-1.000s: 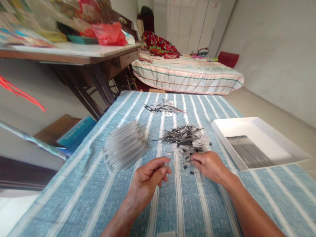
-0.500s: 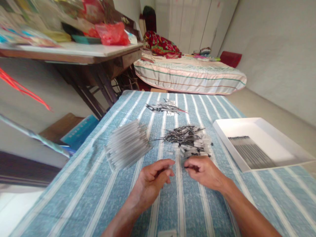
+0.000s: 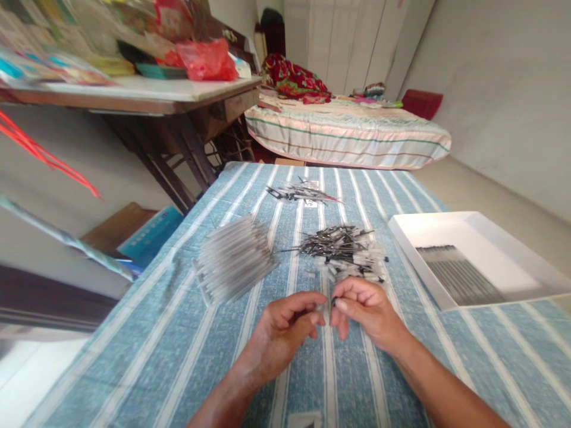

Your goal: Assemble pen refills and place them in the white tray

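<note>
My left hand is closed in a pinch on a small clear piece, too blurred to name exactly. Facing it, my right hand pinches a small black piece. The fingertips of both hands are close together, above the striped cloth. Just beyond them lies a loose pile of thin black sticks and clear, black-ended caps. To the left, a stack of clear, pen-like tubes lies side by side.
On the right stands a shallow white box with a row of dark, thin pen-like sticks. Farther back lies a smaller bunch of black and clear sticks. A blue striped cloth covers the table. A cluttered side table stands left.
My right hand has turned, now showing its thumb and the black piece. My left hand has shifted slightly right, so the fingertips are closer together. The view has moved a little.
</note>
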{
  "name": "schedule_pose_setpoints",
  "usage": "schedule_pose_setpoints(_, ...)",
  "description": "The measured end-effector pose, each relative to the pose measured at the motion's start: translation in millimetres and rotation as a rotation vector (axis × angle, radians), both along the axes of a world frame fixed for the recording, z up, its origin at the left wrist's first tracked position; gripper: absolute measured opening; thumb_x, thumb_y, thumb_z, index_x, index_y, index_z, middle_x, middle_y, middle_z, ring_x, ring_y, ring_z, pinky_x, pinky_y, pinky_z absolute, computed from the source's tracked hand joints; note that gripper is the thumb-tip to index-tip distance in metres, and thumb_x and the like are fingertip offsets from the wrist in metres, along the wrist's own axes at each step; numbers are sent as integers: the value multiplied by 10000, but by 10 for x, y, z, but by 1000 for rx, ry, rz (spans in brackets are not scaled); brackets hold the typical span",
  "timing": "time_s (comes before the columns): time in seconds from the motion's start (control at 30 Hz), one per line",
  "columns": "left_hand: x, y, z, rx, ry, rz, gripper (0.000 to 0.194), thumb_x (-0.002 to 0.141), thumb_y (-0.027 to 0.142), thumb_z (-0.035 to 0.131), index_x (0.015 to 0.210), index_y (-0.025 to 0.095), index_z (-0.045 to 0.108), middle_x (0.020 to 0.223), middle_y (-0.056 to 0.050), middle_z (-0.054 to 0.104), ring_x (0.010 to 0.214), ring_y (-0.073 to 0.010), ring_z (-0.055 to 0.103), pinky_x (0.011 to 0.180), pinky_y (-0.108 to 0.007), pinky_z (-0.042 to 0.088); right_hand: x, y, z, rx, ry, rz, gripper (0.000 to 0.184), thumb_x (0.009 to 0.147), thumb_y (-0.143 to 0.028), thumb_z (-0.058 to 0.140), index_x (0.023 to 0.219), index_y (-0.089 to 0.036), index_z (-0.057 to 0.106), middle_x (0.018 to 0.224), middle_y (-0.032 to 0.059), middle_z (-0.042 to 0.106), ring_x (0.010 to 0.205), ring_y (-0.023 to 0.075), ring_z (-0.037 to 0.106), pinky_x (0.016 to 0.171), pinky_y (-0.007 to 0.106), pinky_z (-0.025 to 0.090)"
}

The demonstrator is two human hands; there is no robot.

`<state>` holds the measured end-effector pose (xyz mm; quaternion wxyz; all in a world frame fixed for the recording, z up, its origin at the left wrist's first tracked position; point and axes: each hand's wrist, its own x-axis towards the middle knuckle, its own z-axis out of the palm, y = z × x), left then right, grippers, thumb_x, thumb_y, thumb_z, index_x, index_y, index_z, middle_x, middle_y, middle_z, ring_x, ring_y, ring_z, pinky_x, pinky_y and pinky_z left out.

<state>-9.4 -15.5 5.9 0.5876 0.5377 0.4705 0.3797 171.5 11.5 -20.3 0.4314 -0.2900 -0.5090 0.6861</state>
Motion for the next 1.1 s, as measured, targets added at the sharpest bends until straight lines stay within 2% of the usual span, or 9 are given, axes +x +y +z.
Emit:
schedule_pose_setpoints(0.1, 4, -4, 0, -25, -33, -17, 217, 767, 195, 555, 971, 162, 622, 688, 3, 627, 547, -95, 526, 488, -208, 390, -45, -14, -58, -29, 57, -57, 105, 769, -235, 644, 832, -153, 624, 561, -3, 661, 361, 69, 527, 365, 160, 394)
schedule_pose_setpoints(0.23, 8, -6, 5, -40, -65, -30, 210, 773, 206, 556, 969, 151, 606, 686, -2, 626, 546, -95, 521, 498, -214, 391, -97, -27, -111, -94, 115, -92, 101, 751, -239, 665, 818, -163, 666, 539, -1, 657, 346, 62, 498, 348, 156, 367)
schedule_pose_setpoints(0.53, 16, 0, 5, -67, -72, -37, 172, 771, 210, 561, 928, 152, 601, 687, -4, 622, 553, -97, 517, 494, -213, 386, -172, -69, -89, -150, 193, -112, 81, 732, -231, 681, 786, -171, 691, 496, -5, 641, 324, 53, 481, 323, 136, 337)
schedule_pose_setpoints(0.83, 41, -9, 38, -125, -173, -27, 162, 769, 219, 582, 906, 143, 624, 669, -6, 626, 533, -89, 513, 482, -213, 375, -185, -66, -114, -127, 180, -117, 73, 746, -212, 667, 797, -165, 687, 507, -3, 646, 333, 53, 491, 328, 136, 349)
schedule_pose_setpoints(1.1, 48, 5, 42, -190, -203, 6, 185, 744, 222, 619, 903, 128, 620, 651, -10, 636, 532, -94, 522, 478, -216, 371, -208, -87, -121, -124, 122, -133, 127, 730, -261, 678, 782, -145, 673, 491, -5, 626, 324, 59, 475, 308, 146, 347)
